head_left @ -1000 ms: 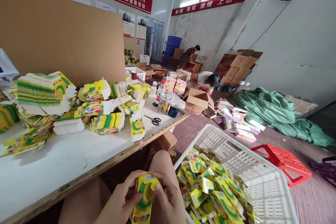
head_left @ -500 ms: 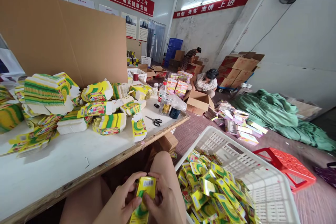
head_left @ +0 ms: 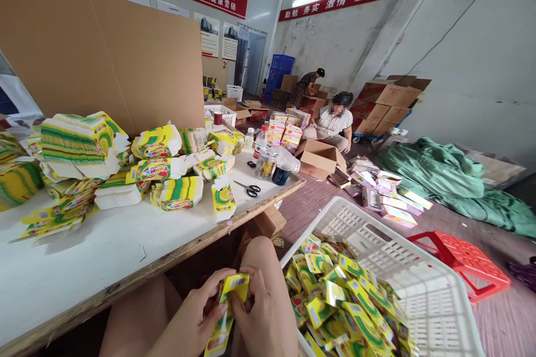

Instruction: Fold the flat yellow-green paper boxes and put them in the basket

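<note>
Both my hands hold one small yellow-and-green carton (head_left: 228, 304) over my lap at the bottom of the view. My left hand (head_left: 190, 321) wraps its left side, thumb on the front. My right hand (head_left: 259, 318) pinches the top right corner near the barcode. To the right stands a white plastic basket (head_left: 402, 273) with several folded cartons (head_left: 339, 304) of the same kind. Stacks of flat carton blanks (head_left: 167, 175) lie on the white table (head_left: 104, 256) in front of me.
Scissors (head_left: 248, 188), a bottle and jars (head_left: 268, 159) sit at the table's far end. A tall cardboard sheet (head_left: 104, 44) stands behind the stacks. A red stool (head_left: 460, 265), green cloth (head_left: 452, 178), boxes and two people (head_left: 333, 122) are across the floor.
The carton has turned edge-on between my fingers and its top is folding closed. The view shifted slightly; the seated person has sat up.
</note>
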Tool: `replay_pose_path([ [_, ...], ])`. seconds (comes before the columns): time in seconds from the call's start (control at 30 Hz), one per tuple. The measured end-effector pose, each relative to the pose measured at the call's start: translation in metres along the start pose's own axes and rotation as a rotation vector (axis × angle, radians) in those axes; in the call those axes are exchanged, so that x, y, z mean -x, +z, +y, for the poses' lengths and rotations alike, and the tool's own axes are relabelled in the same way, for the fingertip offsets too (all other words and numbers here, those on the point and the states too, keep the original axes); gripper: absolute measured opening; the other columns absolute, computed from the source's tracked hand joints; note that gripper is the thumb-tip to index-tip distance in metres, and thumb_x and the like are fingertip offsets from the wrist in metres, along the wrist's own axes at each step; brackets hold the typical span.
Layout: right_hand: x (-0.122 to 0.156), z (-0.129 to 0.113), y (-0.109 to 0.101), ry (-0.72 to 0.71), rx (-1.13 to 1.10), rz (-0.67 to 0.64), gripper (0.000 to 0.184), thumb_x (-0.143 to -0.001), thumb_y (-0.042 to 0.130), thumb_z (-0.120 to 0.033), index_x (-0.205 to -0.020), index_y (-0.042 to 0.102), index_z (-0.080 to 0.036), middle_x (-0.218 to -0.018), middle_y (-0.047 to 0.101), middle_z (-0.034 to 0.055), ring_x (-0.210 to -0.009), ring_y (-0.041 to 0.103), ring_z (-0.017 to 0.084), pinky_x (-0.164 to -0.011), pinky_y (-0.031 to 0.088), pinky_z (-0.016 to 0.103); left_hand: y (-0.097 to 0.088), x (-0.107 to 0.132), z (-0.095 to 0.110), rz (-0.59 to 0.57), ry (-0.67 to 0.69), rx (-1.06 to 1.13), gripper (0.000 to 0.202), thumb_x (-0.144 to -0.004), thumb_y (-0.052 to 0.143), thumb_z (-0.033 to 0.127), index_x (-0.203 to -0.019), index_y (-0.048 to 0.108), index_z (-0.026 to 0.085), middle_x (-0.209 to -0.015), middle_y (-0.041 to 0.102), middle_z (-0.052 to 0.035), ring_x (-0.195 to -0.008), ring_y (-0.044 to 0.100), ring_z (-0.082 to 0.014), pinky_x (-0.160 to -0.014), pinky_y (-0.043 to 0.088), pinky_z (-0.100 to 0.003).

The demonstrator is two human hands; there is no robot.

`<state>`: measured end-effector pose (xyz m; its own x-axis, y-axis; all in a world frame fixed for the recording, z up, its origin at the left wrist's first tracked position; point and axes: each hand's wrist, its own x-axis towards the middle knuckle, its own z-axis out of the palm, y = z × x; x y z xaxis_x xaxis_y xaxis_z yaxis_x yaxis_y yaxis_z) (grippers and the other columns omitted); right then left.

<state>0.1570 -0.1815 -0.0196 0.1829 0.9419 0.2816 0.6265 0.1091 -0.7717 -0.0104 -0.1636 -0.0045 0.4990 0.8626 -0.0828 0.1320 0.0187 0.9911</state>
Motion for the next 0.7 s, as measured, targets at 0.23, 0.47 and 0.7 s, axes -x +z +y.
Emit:
replay_pose_path([
  [0.23, 0.002, 0.006, -0.005, 0.019, -0.273, -0.160, 0.038, -0.082, 0.065, -0.025, -0.119, 0.060, -0.021, -0.064, 0.066, -0.0036, -0.046, 0.059, 0.015, -0.044, 0.045, 0.023, -0.006, -0.004, 0.002, -0.036, 0.012, 0.222, 0.052, -0.090, 0.062, 0.047, -0.136, 0.050, 0.026, -0.114, 0.071, -0.0100, -0.104, 0.068, -0.0281, -0.090, 0.052, -0.037],
  [0.47, -0.003, 0.002, -0.025, 0.108, -0.561, -0.101, 0.027, -0.093, 0.062, -0.042, -0.110, 0.073, -0.024, -0.104, 0.075, 0.0075, -0.097, 0.071, 0.024, -0.085, 0.058, 0.034, -0.008, -0.012, 0.004, -0.071, -0.035, 0.411, 0.065, -0.079, 0.076, 0.047, -0.133, 0.051, 0.021, -0.108, 0.073, -0.0127, -0.090, 0.070, -0.0262, -0.079, 0.053, -0.037],
  [0.7, -0.003, 0.009, -0.024, 0.196, -0.649, -0.063, 0.030, -0.086, 0.069, -0.047, -0.105, 0.073, -0.023, -0.100, 0.076, 0.0084, -0.091, 0.073, 0.025, -0.082, 0.059, 0.037, 0.006, -0.023, 0.015, -0.045, -0.013, 0.388, 0.059, -0.079, 0.077, 0.042, -0.129, 0.056, 0.019, -0.102, 0.075, -0.0115, -0.086, 0.070, -0.0231, -0.074, 0.053, -0.031],
])
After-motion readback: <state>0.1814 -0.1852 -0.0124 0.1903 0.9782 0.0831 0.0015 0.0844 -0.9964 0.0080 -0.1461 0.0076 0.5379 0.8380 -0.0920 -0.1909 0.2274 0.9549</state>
